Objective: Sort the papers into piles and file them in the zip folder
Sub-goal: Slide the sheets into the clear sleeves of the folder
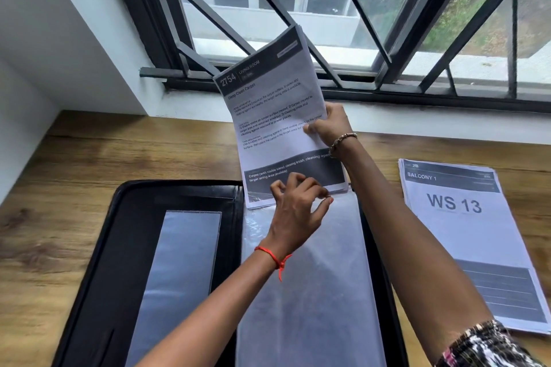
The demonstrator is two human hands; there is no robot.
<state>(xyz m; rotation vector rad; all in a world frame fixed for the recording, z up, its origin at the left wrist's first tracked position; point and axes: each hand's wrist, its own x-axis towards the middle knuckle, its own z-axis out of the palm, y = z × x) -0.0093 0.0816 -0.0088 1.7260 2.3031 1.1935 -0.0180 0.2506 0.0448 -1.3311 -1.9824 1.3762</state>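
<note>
Plainly, the weak point is the sleeve's mouth. The right grip [328, 125] clasps the stack [274, 116] by its right edge, raised and tilted. The stack's bottom edge sits just at the top of the clear sleeve [313, 292] in the open folder [134, 217] on the bench [74, 158]. The left grip [298, 202] is curled at that mouth and seems to pinch the sleeve's upper film, though I cannot tell which layer it has. If the film slips free, the mouth closes and the stack's lower corners will likely catch and crumple. Held at one side only, the sheets could fan or slide apart, so that some go in and some ride outside. The thin plastic may also buckle under a hard push. A second pile [465, 232] lies on the bench to the right, well apart and in no danger.
</note>
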